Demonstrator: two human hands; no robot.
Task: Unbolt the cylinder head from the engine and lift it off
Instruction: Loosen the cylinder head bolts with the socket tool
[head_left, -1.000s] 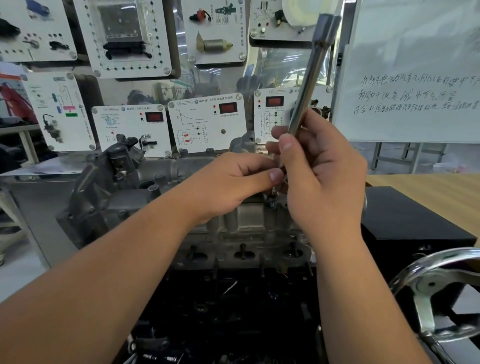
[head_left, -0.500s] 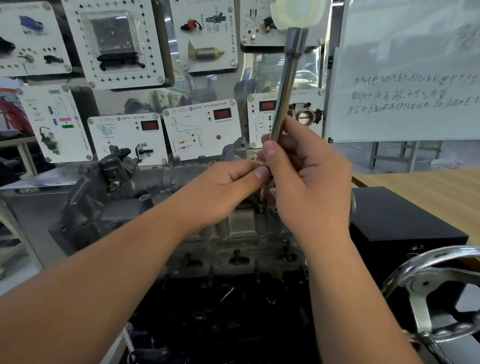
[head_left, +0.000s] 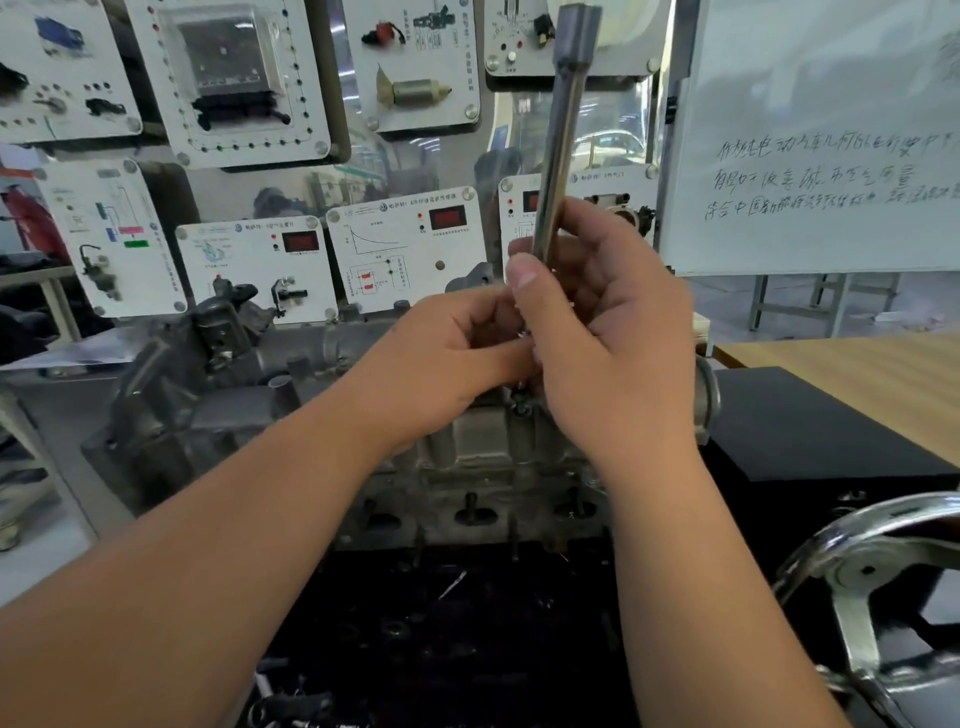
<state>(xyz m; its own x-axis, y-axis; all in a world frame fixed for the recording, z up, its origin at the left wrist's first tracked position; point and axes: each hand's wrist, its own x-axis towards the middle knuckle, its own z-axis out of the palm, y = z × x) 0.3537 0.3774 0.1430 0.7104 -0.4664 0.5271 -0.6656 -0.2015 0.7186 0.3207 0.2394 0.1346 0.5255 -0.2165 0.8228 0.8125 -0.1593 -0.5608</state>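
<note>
A grey cast cylinder head (head_left: 478, 457) sits on the dark engine block (head_left: 441, 623) in front of me. A long steel socket extension bar (head_left: 558, 135) stands nearly upright over a bolt (head_left: 519, 405) near the head's top right. My right hand (head_left: 608, 343) grips the bar's lower part, thumb along its front. From the left, my left hand (head_left: 447, 364) reaches in and pinches the bar's lower end just above the bolt. The joint between tool and bolt is mostly hidden by my fingers.
White training panels (head_left: 410, 244) with sensors and displays fill the wall behind the engine. A whiteboard (head_left: 831, 140) stands at the right, with a wooden table (head_left: 857, 384) and black box (head_left: 810, 431) below it. A chrome handwheel (head_left: 883, 571) is at the lower right.
The bar has tipped from leaning right to nearly upright. Both hands stay on its lower end over the same bolt; the view has shifted slightly.
</note>
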